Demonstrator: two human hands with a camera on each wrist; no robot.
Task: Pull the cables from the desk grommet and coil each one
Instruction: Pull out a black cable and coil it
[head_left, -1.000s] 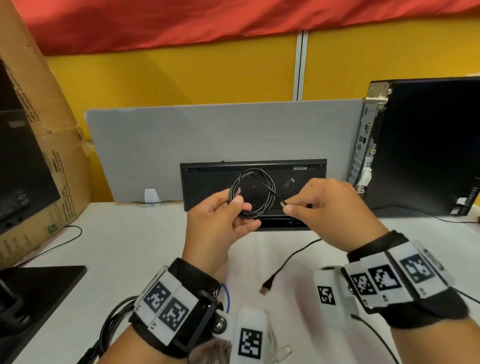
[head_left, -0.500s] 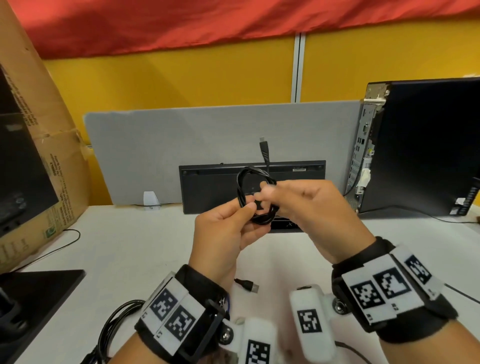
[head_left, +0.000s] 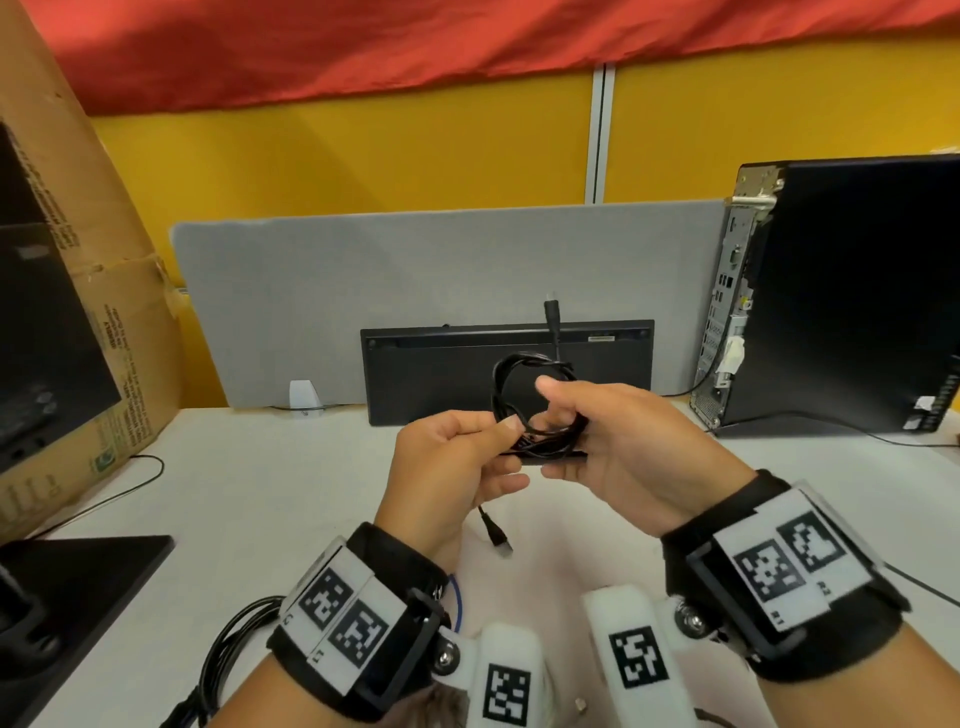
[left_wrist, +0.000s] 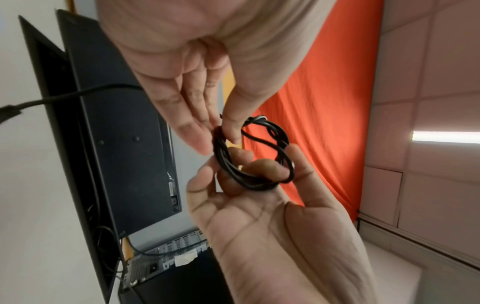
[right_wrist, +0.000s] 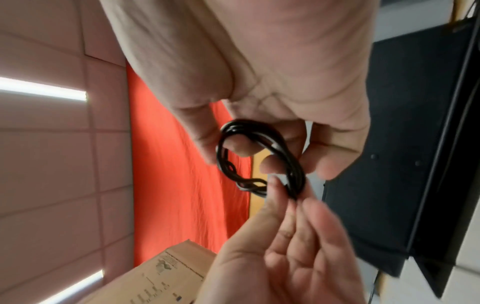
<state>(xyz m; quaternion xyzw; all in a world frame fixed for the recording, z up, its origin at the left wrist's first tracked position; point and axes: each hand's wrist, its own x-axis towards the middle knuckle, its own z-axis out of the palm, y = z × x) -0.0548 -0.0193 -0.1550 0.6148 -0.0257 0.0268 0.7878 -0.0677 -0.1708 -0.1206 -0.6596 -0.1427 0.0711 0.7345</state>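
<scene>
Head view: both hands are raised over the white desk (head_left: 270, 483), in front of a black keyboard (head_left: 431, 374) stood on edge against a grey screen (head_left: 415, 260). The left hand (head_left: 452, 467) pinches the near side of a small black coil (head_left: 535, 405) between thumb and forefinger. The right hand (head_left: 618, 441) grips the coil's far side, thumb on top. One plug (head_left: 552, 312) stands up above the coil; another plug (head_left: 497, 535) hangs below the hands. A second cable bundle (head_left: 228, 654) lies on the desk by the left wrist. A computer tower (head_left: 852, 291) stands at right, a cardboard box (head_left: 104, 291) at left.

Left wrist view: the left thumb and fingers (left_wrist: 192, 131) press the coil (left_wrist: 249, 160) together; the right fingers (left_wrist: 259, 166) pass through its loop.

Right wrist view: blurred. The right hand (right_wrist: 272, 115) curls round the coil (right_wrist: 262, 162); the left fingertips (right_wrist: 285, 197) pinch its lower edge.
</scene>
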